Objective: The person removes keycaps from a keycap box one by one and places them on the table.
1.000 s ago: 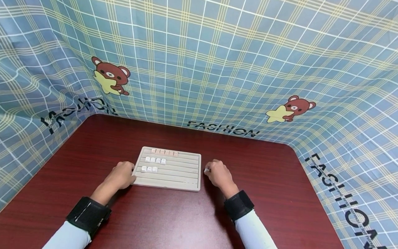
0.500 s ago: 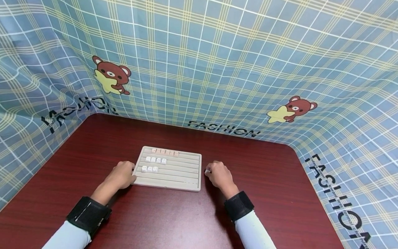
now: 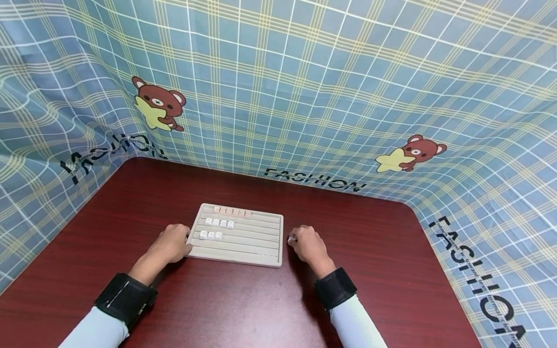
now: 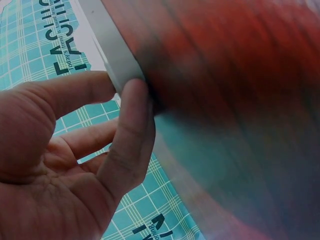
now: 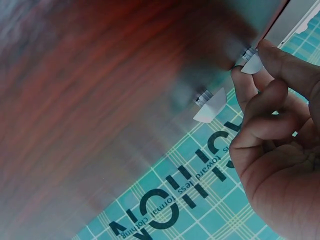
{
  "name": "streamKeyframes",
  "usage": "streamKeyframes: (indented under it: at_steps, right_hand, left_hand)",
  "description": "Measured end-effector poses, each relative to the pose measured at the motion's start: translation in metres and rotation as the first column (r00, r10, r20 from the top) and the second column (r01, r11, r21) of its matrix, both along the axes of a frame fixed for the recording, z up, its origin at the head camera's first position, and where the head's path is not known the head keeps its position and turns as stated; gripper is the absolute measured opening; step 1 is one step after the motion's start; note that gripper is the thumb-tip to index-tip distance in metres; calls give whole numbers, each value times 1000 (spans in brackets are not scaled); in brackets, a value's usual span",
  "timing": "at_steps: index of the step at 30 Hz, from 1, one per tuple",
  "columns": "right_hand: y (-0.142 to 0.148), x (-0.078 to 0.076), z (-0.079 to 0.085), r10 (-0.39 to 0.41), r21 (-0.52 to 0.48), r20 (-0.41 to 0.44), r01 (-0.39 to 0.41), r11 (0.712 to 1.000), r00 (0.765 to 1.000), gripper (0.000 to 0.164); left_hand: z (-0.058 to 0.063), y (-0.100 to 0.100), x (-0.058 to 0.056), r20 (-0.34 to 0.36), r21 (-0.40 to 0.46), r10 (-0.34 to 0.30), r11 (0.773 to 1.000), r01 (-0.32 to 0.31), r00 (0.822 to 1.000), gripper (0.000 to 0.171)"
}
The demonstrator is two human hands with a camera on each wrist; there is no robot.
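A beige ridged keycap tray [image 3: 252,244] lies on the table. A row of pink keycaps [image 3: 235,212] runs along its back, with white keycaps [image 3: 216,222] in two rows nearer the front. My left hand [image 3: 173,242] holds the tray's left edge; in the left wrist view its fingertips pinch the pale rim [image 4: 112,45]. Just right of the tray, my right hand [image 3: 308,242] pinches a white keycap [image 5: 252,64] between thumb and finger. A second loose white keycap [image 5: 211,106] sits on the table beside those fingers; in the head view the hand hides it.
The dark red table [image 3: 243,299] reaches back to a blue plaid cloth [image 3: 270,96] that hangs on the far side and both flanks. Black bands [image 3: 335,288] circle both wrists.
The head view has drifted slightly, so the scene sits a little further right. Both hands and the tray keep their places.
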State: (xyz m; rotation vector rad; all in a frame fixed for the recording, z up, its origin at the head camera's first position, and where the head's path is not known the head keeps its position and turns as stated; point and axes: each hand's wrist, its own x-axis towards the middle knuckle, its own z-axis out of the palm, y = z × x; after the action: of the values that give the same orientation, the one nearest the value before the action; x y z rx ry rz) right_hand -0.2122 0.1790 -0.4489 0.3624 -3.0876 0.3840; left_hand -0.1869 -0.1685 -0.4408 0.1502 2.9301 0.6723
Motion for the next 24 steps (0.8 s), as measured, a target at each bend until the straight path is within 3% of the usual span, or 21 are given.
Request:
streamKeyframes:
  at_steps: [24]
  right_hand:
    - [-7,-2,8,23,19,-72,-22,1000,997,24]
  left_hand:
    - [1,-1,0,-1,11,-4,1000,4,1000,7]
